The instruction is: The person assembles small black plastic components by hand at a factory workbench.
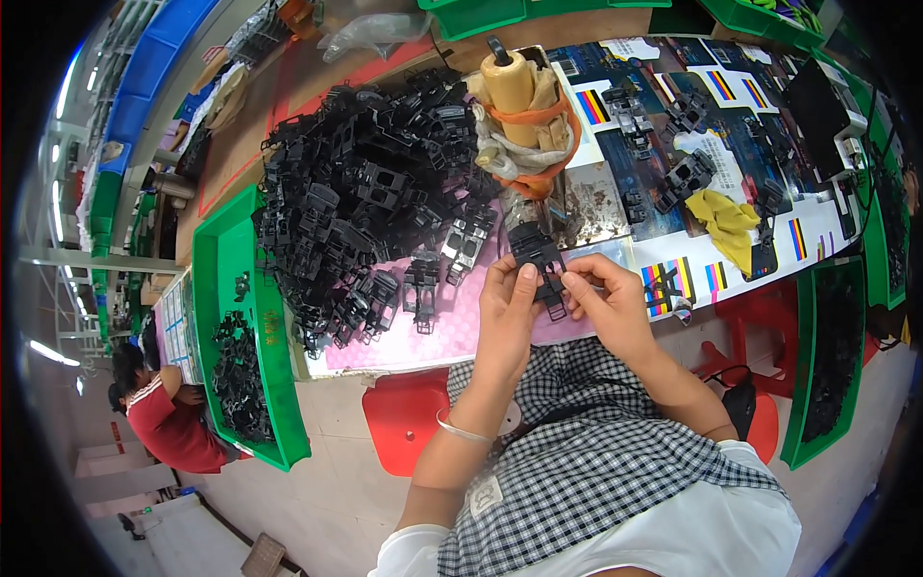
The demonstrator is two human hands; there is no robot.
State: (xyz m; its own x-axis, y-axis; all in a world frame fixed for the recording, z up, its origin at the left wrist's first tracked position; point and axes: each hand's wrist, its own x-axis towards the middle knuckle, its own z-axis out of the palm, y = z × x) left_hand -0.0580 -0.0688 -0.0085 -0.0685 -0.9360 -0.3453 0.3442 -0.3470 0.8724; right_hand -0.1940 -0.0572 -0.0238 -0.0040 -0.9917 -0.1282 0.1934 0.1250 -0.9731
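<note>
Between my two hands, over the table's front edge, I hold a black plastic frame part with cut-out openings. My left hand pinches its left side between thumb and fingers. On the other side, my right hand grips the lower right part. The part's top end is close to the tip of a tool with a tan handle wrapped in cloth and orange bands. To the left lies a large heap of similar black frames. Several of them lie loose nearer to me on the pink sheet.
A green bin with small black parts stands left of the table. Right of the tool, more black frames and a yellow cloth lie on printed sheets. Another green bin is at the right. A person in red sits far left.
</note>
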